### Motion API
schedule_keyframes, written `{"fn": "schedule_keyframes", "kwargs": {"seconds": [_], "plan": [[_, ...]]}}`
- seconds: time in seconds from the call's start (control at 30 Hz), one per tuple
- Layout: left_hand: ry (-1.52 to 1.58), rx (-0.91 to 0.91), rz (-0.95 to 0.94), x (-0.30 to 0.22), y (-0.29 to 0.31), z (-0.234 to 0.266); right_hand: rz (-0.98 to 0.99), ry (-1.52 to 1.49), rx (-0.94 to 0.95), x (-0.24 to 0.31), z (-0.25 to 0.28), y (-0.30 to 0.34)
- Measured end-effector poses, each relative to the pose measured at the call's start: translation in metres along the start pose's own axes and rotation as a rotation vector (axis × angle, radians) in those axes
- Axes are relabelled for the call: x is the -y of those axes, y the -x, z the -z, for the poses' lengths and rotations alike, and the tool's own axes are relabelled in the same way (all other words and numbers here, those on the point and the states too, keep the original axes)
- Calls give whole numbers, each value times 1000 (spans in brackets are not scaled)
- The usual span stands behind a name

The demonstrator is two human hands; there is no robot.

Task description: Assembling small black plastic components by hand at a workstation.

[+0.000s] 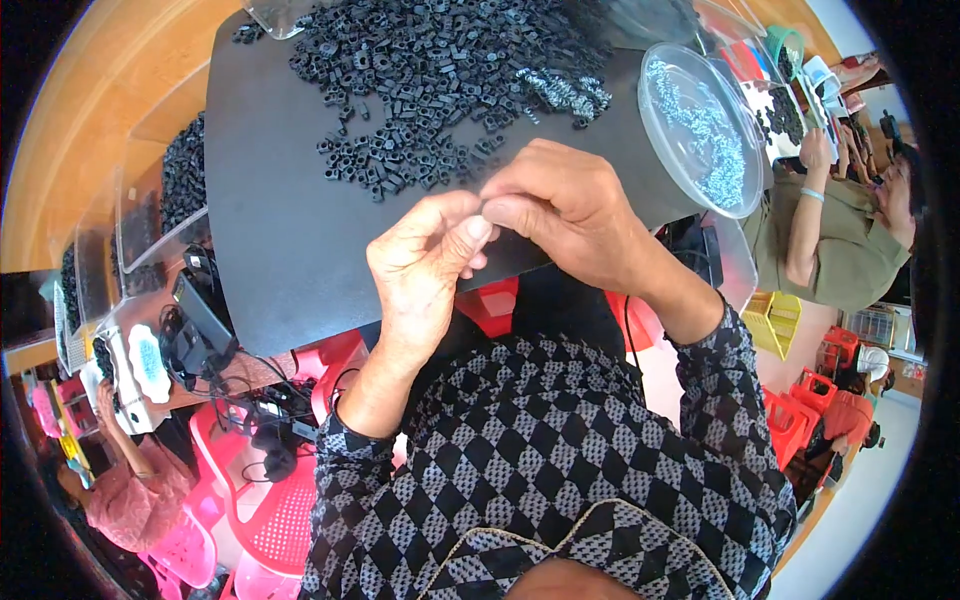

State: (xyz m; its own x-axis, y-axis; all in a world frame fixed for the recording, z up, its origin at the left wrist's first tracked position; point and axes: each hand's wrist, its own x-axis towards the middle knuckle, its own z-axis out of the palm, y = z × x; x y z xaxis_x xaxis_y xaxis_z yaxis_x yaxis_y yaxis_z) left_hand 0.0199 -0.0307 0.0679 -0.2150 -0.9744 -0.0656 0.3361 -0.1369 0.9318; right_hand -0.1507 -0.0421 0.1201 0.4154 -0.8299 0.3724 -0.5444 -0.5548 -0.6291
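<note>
My left hand (425, 262) and my right hand (570, 212) meet over the near edge of the dark table (270, 250), fingertips pinched together. Whatever sits between the thumbs and forefingers is hidden or too small to name. Just beyond my hands spreads a big heap of small black plastic parts (400, 75), with a looser cluster (385, 165) trailing toward me. On the heap's right side lies a patch of small silvery metal pieces (565, 93). To the right, a round clear plastic dish (690, 185) holds many more small shiny pieces.
Clear bins of black parts (185, 165) stand at the left. Cables and a black device (205, 305) sit below them beside a pink chair (270, 510). Other people work at both sides, one in a green shirt (840, 250) at the right, near a yellow basket (772, 323).
</note>
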Motion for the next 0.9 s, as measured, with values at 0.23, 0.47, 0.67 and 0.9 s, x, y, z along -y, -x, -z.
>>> {"fn": "schedule_keyframes", "kwargs": {"seconds": [0.23,0.47,0.67,0.9], "plan": [[-11,52,-92,2,-1,-1,-423,-438,-86,7,-3,7],[-162,11,-132,0,1,-2,-406,-488,-195,4,-15,11],[-100,1,-70,0,1,-4,-398,-429,-224,1,-23,18],[-148,11,-150,5,1,-6,-389,-409,-270,3,-28,19]]}}
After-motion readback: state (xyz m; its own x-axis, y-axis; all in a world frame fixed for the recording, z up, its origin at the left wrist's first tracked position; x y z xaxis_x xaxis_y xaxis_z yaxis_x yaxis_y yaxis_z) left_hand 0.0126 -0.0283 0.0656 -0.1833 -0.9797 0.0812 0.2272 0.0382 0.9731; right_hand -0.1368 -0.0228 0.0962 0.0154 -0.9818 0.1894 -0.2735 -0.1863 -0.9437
